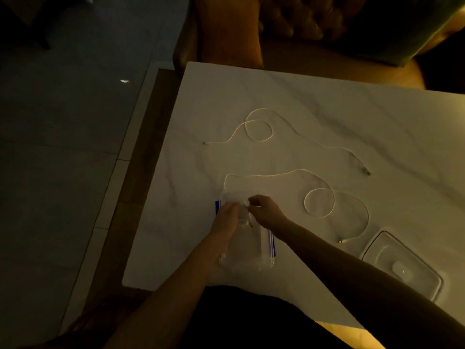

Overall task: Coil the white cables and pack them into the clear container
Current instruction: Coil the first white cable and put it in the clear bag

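Observation:
A clear container (251, 255) with blue side clips stands open near the table's front edge. Both hands are over its far end. My left hand (226, 217) presses on a small coil of white cable (243, 215), and my right hand (266, 210) pinches that coil from the right. A second white cable (289, 173) lies loose on the table, looping from a plug at the right toward the container's far left corner; whether it joins the coil is hidden by my hand. Another white cable (259, 123) sprawls further back with one loop in it.
The container's clear lid (402, 265) lies at the table's front right. The white marble table (327, 102) ends at left over a dark floor. An orange cushioned chair (231, 34) stands beyond the far edge. The light is dim.

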